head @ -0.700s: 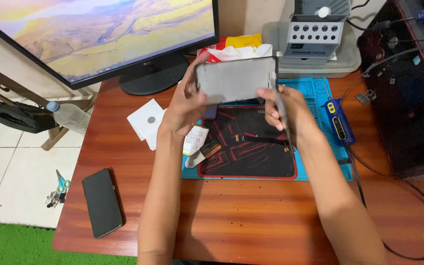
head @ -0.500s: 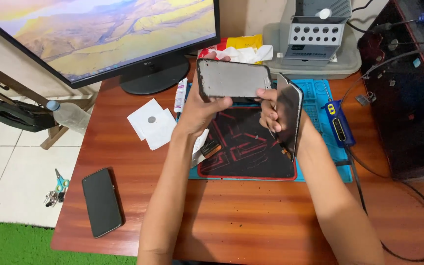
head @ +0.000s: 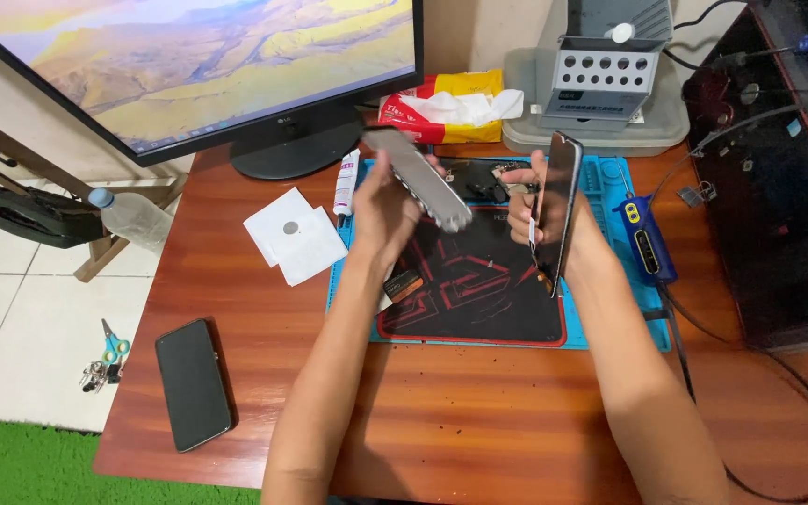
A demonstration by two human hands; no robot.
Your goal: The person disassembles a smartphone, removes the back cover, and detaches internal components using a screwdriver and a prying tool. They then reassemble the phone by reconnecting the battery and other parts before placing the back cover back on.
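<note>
Two halves are apart above my blue-edged black repair mat [head: 479, 309]. At about eleven o'clock over the mat my left hand [head: 381, 210] has its fingers closed round the grey rectangular phone body [head: 418, 178], tilted flat-ish. At one o'clock my right hand [head: 527, 208] pinches the thin black glass screen panel [head: 558, 210] on edge, upright. I judge the panel fragile: I grip the edges only, keep both over the mat, avoid twisting. Beyond, a dark monitor stand [head: 301, 150].
</note>
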